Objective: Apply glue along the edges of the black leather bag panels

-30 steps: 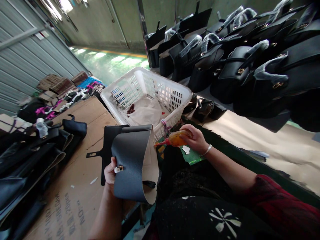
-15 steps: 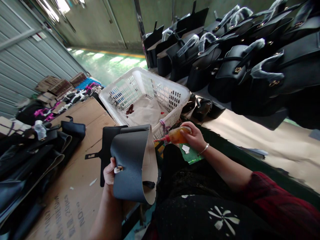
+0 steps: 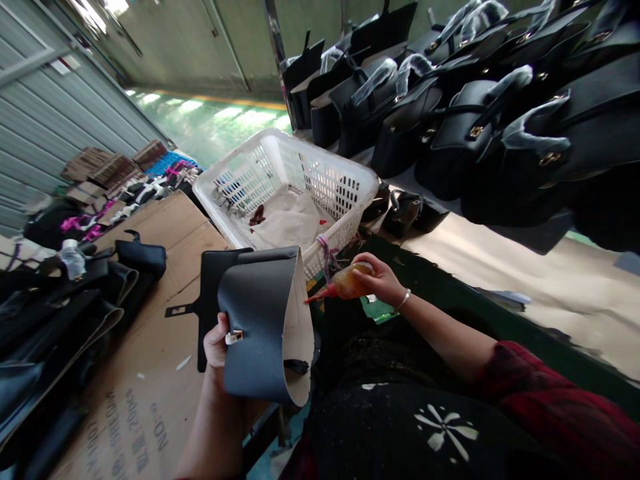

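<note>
Head view of two-handed work on a bag. The left hand (image 3: pixel 217 341) grips the black, leather-like bag body (image 3: pixel 253 333) by its side, thumb on the front face beside a small gold-coloured metal clasp (image 3: pixel 235 337); the fingers behind are mostly hidden. The bag body is held in front of the person, near the edge of a brown cardboard-covered surface (image 3: pixel 160 353), its mouth turned toward the right hand (image 3: pixel 383 279) and showing a pale beige lining (image 3: pixel 295 327). A flat black flap (image 3: pixel 211 313) with a slotted tab (image 3: pixel 180 311) extends beyond the far side.

The right hand is closed around a translucent amber squeeze bottle (image 3: pixel 354 283), held nearly level. Its slender red nozzle (image 3: pixel 320 293) points at the mouth of the bag body, the tip at the lining — whether the two touch cannot be told.

Just beyond stands a white perforated plastic basket (image 3: pixel 353 233), pale sheet material (image 3: pixel 287 223) inside. Black bags with clear-wrapped handles (image 3: pixel 460 143) line the shelf to the right; black bag pieces (image 3: pixel 55 333) lie heaped at left.
</note>
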`<state>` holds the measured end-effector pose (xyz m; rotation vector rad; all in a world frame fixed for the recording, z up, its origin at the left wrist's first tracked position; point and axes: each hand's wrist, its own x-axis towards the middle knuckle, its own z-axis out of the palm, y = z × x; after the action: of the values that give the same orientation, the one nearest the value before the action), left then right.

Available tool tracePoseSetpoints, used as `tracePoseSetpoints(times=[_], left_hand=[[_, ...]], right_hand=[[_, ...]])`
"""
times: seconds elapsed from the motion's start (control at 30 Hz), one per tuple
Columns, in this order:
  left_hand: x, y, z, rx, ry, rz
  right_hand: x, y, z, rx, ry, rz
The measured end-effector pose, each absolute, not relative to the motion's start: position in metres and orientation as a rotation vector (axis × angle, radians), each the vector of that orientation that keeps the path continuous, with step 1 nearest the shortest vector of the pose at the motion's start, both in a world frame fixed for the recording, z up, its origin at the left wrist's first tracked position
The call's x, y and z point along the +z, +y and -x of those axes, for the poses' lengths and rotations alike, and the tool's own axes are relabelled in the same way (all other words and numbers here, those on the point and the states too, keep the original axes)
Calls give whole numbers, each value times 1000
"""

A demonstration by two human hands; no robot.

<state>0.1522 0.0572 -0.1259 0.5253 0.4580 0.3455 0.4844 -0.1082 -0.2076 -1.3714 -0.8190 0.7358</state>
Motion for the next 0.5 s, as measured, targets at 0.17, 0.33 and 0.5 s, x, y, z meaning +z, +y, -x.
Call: tracePoseSetpoints(times=[0.17, 0.33, 0.5], left_hand=[[-123, 60, -154, 332, 438, -585], [-124, 61, -153, 334, 458, -615], [-128, 58, -151, 357, 555, -557]], right_hand=[[-209, -124, -474, 819, -823, 1376], [-207, -140, -463, 895, -819, 1357], [-206, -150, -455, 900, -873, 1349]])
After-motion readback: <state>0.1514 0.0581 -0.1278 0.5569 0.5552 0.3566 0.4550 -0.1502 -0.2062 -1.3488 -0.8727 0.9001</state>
